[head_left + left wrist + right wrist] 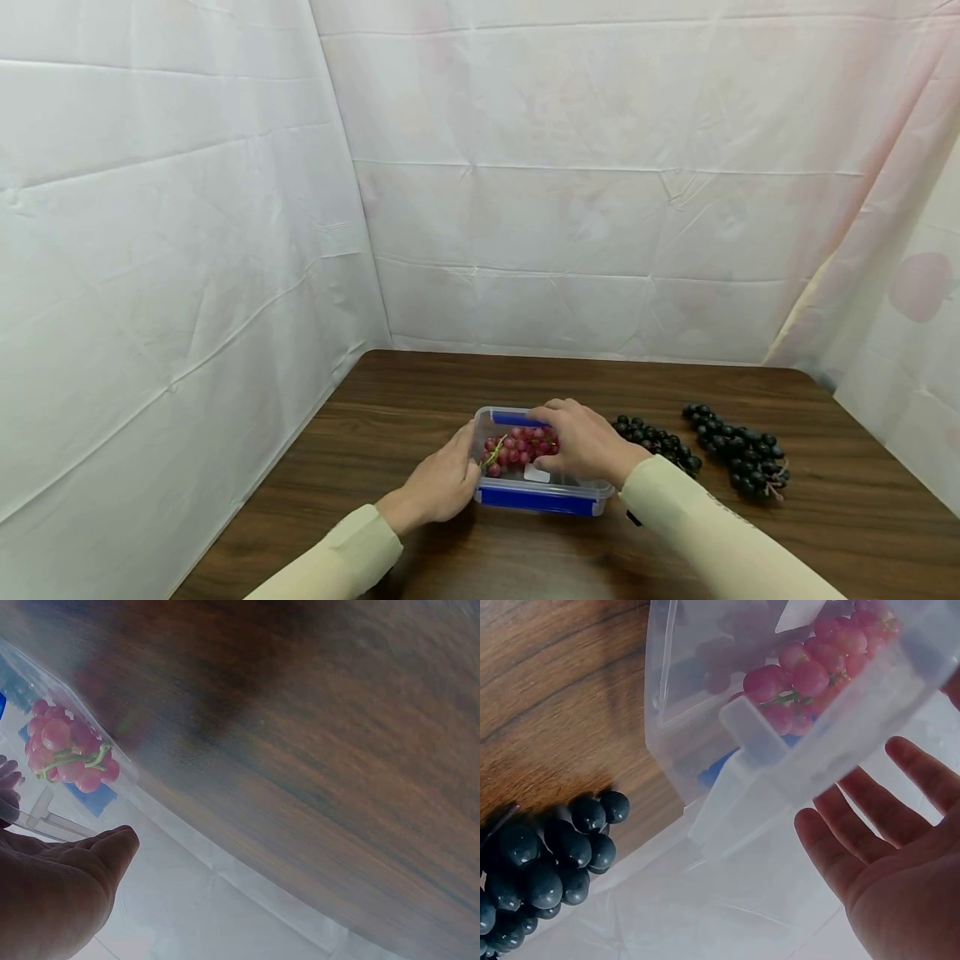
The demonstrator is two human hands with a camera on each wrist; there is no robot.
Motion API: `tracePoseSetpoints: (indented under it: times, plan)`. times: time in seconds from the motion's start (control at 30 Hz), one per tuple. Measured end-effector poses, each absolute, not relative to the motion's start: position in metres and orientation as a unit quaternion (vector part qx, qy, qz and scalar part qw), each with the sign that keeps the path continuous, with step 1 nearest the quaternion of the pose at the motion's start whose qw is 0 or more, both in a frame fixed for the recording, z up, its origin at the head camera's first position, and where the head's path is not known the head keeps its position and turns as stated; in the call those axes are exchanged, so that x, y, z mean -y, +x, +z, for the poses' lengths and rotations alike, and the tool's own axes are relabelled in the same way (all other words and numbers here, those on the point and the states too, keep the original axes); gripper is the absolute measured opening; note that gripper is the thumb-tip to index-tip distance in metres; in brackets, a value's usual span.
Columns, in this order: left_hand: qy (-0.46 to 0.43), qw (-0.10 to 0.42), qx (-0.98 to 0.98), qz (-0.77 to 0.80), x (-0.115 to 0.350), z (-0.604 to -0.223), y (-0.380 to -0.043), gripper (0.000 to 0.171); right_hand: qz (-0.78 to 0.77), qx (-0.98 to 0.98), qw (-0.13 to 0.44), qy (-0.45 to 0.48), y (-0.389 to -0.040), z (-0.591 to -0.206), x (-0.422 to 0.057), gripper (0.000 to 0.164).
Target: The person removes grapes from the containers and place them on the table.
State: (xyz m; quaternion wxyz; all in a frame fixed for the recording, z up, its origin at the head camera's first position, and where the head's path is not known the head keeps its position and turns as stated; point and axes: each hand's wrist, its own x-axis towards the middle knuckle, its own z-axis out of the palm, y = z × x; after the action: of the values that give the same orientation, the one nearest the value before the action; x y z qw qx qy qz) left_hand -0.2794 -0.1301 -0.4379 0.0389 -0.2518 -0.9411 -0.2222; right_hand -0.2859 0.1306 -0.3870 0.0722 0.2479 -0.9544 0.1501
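Observation:
A clear plastic food container [604,493] with blue clips [536,500] along its front and back edges stands on the table. Inside lies a bunch of red grapes [517,447] with a green stem. My left hand [442,477] lies along the container's left side, fingers straight against the wall. Over the top right part reaches my right hand [587,440], its fingers extended across the lid. In the right wrist view, a translucent flap [754,731] juts from the container's side, near the spread fingers. Whether the lid is fully seated, I cannot tell.
Two bunches of black grapes lie right of the container: a nearer bunch [660,442], partly behind my right forearm, and a farther bunch [742,454]. The dark wooden table [390,408] is bordered by white cloth [525,217] at the back and sides.

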Motion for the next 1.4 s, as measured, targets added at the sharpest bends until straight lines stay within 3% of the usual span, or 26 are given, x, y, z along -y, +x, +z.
tracePoseSetpoints:
  times: [1.4]
  plan:
    - [-0.254,0.038,0.941,-0.222,0.130,-0.436,-0.280,0.066,0.095,0.949,0.052,0.295,-0.298,-0.403,-0.107,0.064]
